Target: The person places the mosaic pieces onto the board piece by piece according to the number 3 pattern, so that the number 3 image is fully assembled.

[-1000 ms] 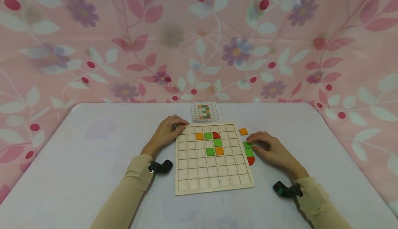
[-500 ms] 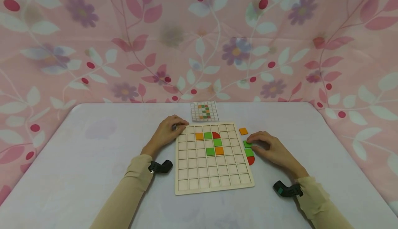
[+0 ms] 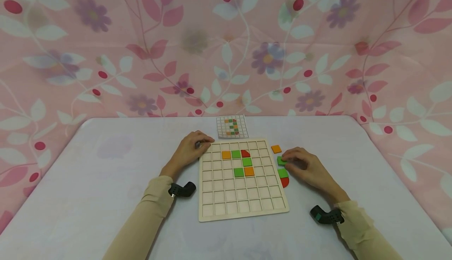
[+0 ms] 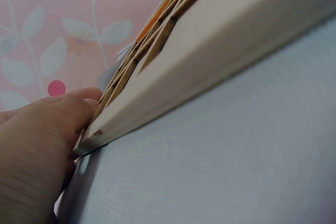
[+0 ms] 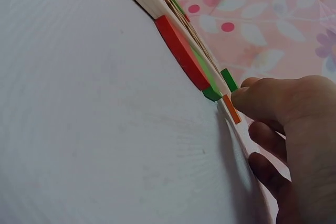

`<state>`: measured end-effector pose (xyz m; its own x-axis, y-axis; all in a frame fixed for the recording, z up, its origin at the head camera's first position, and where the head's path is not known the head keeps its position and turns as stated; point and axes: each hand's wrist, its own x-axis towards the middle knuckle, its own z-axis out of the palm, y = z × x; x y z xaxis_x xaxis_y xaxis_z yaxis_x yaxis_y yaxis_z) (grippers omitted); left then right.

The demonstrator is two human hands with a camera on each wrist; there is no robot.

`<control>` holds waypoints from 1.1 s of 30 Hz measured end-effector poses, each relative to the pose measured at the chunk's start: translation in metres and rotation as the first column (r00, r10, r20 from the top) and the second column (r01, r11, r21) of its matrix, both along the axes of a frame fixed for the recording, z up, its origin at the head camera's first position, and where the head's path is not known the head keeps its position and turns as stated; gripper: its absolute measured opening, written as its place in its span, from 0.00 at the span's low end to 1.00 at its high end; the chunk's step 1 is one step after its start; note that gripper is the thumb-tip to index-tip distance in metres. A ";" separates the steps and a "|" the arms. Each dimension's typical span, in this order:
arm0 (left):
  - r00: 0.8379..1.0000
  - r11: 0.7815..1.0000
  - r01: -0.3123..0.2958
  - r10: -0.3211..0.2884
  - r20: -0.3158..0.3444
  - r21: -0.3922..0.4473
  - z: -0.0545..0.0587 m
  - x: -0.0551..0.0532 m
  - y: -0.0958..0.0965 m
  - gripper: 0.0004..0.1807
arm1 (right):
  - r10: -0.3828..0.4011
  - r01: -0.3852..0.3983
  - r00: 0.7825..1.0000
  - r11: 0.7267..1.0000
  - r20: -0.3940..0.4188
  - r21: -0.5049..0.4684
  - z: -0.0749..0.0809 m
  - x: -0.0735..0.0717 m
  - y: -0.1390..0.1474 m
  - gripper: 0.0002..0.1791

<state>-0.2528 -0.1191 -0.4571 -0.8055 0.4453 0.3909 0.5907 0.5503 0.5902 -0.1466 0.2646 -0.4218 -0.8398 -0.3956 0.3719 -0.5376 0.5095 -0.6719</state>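
Note:
A pale wooden grid board [image 3: 226, 195] lies on the table, with orange, green and red tiles in several cells. My left hand [image 3: 188, 148] holds its far left corner; in the left wrist view the fingers [image 4: 68, 111] wrap the corner of the board [image 4: 173, 90]. Beyond the board's right edge, my right hand [image 3: 310, 171] pinches a green square tile [image 3: 281, 160] between thumb and fingers. In the right wrist view this green tile [image 5: 229, 80] is tilted and raised above an orange tile [image 5: 231, 109].
Beside the board's right edge lie a loose orange tile [image 3: 276, 149], a green tile [image 3: 283, 173] and a red rounded piece [image 3: 285, 182] touching the green one. A printed card [image 3: 232, 126] with a coloured grid pattern sits behind the board. A floral pink cloth [image 3: 197, 75] hangs behind the table.
My right hand has taken the green tile up slightly, shifting it a little away from the board and widening the gap to the lower green tile. The left hand stays still.

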 end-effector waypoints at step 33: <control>1.000 1.000 0.017 -0.017 -0.009 0.015 -0.003 -0.002 -0.001 0.08 | 0.021 -0.021 1.000 1.000 0.024 0.008 -0.001 0.005 -0.023 0.14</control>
<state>-0.2548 -0.1202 -0.4605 -0.7946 0.4526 0.4046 0.6047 0.5312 0.5934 -0.1415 0.2411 -0.4226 -0.8399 -0.4158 0.3489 -0.5321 0.5037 -0.6806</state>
